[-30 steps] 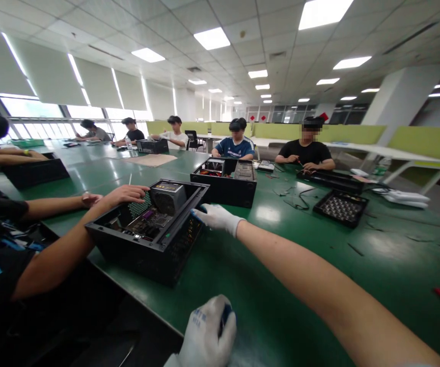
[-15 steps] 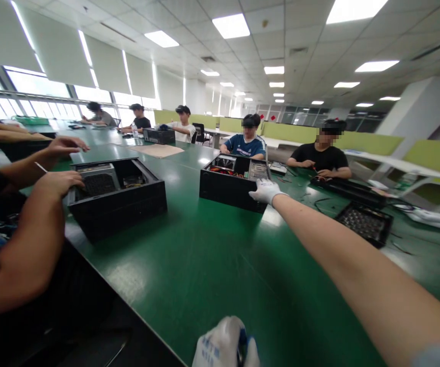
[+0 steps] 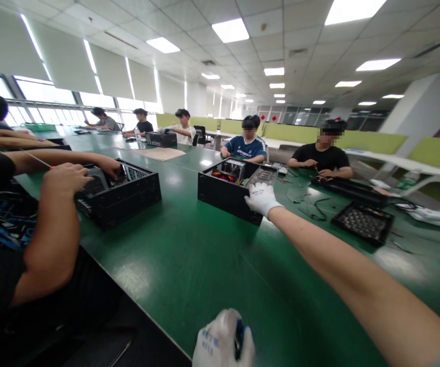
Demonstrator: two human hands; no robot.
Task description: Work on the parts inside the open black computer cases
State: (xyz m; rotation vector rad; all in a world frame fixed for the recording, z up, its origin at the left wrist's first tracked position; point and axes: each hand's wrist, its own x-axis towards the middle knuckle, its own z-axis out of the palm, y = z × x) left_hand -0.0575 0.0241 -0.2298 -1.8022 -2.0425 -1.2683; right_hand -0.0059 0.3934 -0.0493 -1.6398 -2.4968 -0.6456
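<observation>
On the green table stands a black computer case with its top side open, a silver perforated metal part and coloured wires showing inside. My right hand, in a white glove, reaches far forward and is closed over the near right edge of this case. The fingertips are partly hidden by the rim. Low in the view, my left hand, also in a white glove, is curled round a dark blue and black object. Most of that object is covered by the fingers, so its kind cannot be made out.
Close on my left, a co-worker's arms reach to another open black case, with a screwdriver in one hand. Loose cables and a black panel lie at right. Several people sit across the green table.
The right end of the case has swung toward me, with my right hand on it. The co-worker's far hand has gone down into the left case. My left hand has barely moved.
</observation>
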